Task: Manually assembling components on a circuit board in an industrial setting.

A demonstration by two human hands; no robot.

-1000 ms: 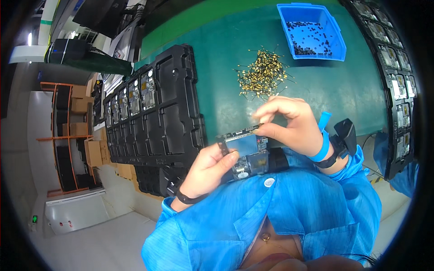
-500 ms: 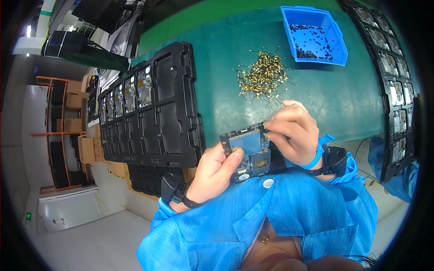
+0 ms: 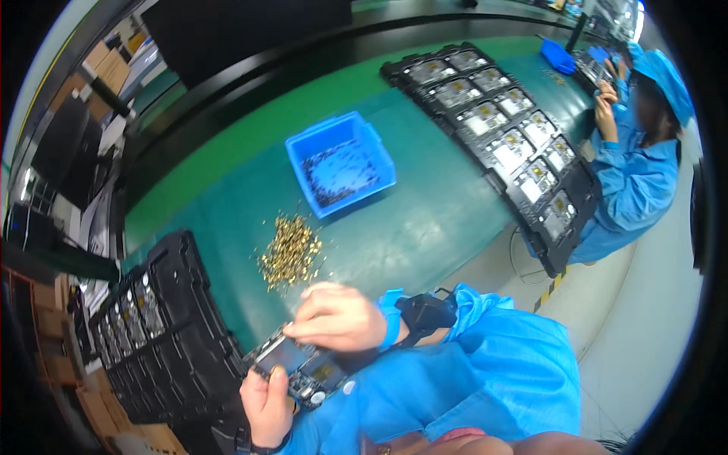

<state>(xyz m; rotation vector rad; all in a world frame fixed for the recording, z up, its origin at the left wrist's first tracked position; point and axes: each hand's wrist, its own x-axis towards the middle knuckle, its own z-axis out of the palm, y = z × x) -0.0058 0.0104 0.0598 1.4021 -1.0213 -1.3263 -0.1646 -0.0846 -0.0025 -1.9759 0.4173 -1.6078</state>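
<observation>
The left fingers (image 3: 277, 384) grip one board (image 3: 284, 355); the right fingers (image 3: 315, 324) are closed at its far edge, anything between them hidden. Left of the fingers, a tray (image 3: 178, 284) holds about five boards; far right, another tray (image 3: 582, 188) holds eleven. Beyond lie one gold-tipped pile (image 3: 290, 250) and a bin (image 3: 377, 155) of black bits (image 3: 326, 196); a second bin (image 3: 557, 57) stands farthest right.

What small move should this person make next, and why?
Probably the right hand should press gently at the far corner of the dark rectangular circuit board: its fingertips are at that corner, and the left hand grips the board's left side, thumb on top, which should steady it. Whether the fingertips pinch a small part, I cannot tell.
</observation>
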